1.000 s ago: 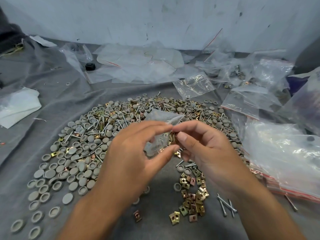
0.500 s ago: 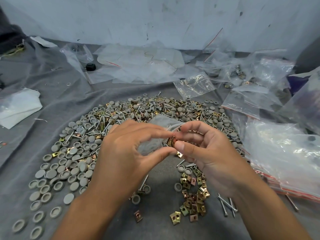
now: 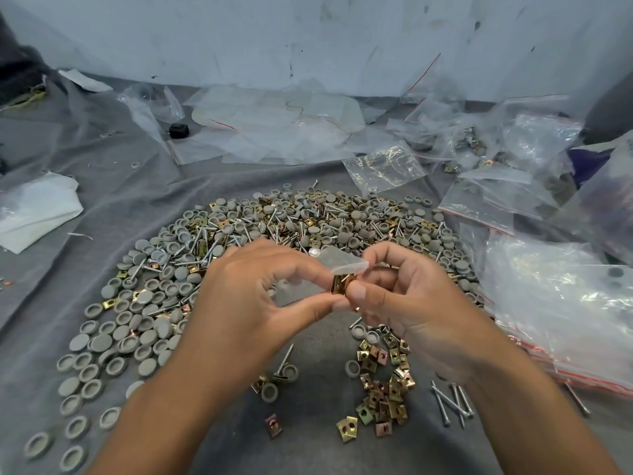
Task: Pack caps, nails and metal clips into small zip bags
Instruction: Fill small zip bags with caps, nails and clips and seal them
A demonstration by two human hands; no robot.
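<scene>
My left hand (image 3: pixel 253 303) pinches the mouth of a small clear zip bag (image 3: pixel 337 264) between thumb and fingertips. My right hand (image 3: pixel 407 303) pinches a few brass metal clips (image 3: pixel 342 283) at the bag's opening. Both hands hover above a grey cloth (image 3: pixel 308 443). Beyond them lies a wide pile of grey caps, screws and clips (image 3: pixel 301 221). More grey caps (image 3: pixel 102 341) spread to the left. A heap of brass clips (image 3: pixel 383 382) lies below my right hand, with three loose nails (image 3: pixel 452 402) beside it.
Filled and empty zip bags (image 3: pixel 555 303) with red seals are stacked at the right. Clear plastic sheets (image 3: pixel 274 128) and a black cap (image 3: pixel 178 130) lie at the back by the wall. White paper (image 3: pixel 34 214) sits at the left.
Both hands have shifted slightly left and kept together. The bag has turned in my left fingers, and the clips in my right fingers now show at its mouth.
</scene>
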